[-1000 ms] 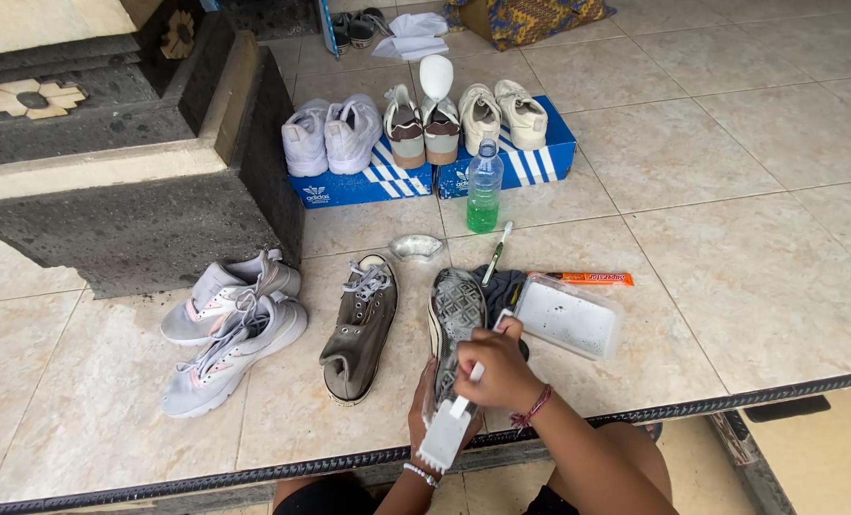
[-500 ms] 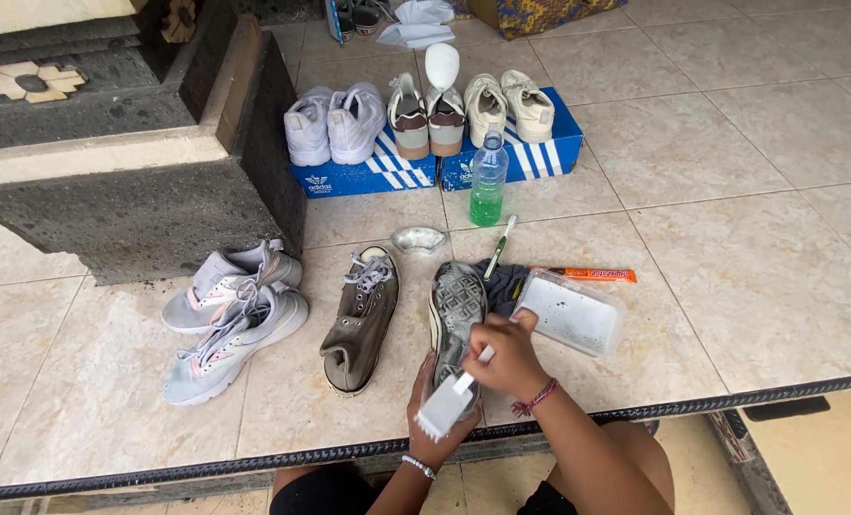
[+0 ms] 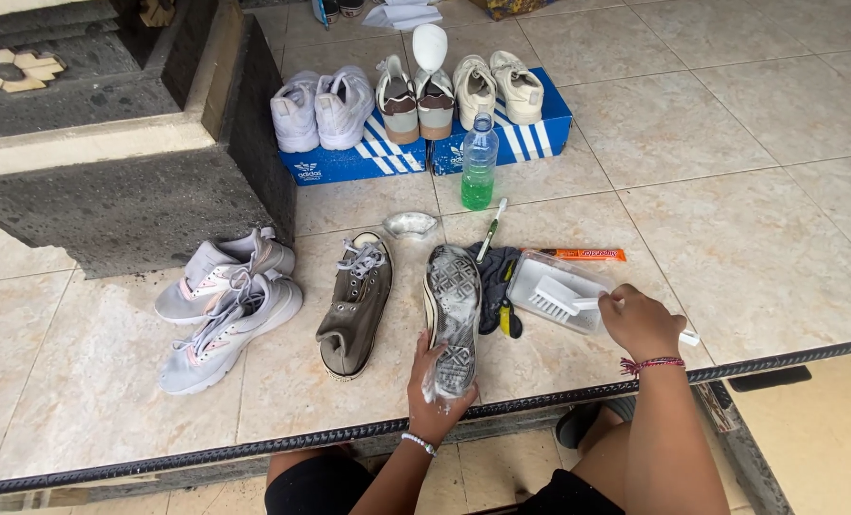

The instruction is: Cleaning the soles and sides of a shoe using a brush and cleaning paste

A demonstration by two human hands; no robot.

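The left hand (image 3: 437,391) grips the heel of one upturned olive sneaker (image 3: 452,315), soapy sole up, near the tiled floor's (image 3: 730,238) front edge, while the right hand (image 3: 643,322) closes around a white brush (image 3: 563,302) dipped in one clear tub (image 3: 540,278). Its one mate (image 3: 356,302) lies just left; beyond are two grey trainers (image 3: 223,305), one green-liquid bottle (image 3: 479,162), and six pale shoes on two blue boxes (image 3: 349,164).
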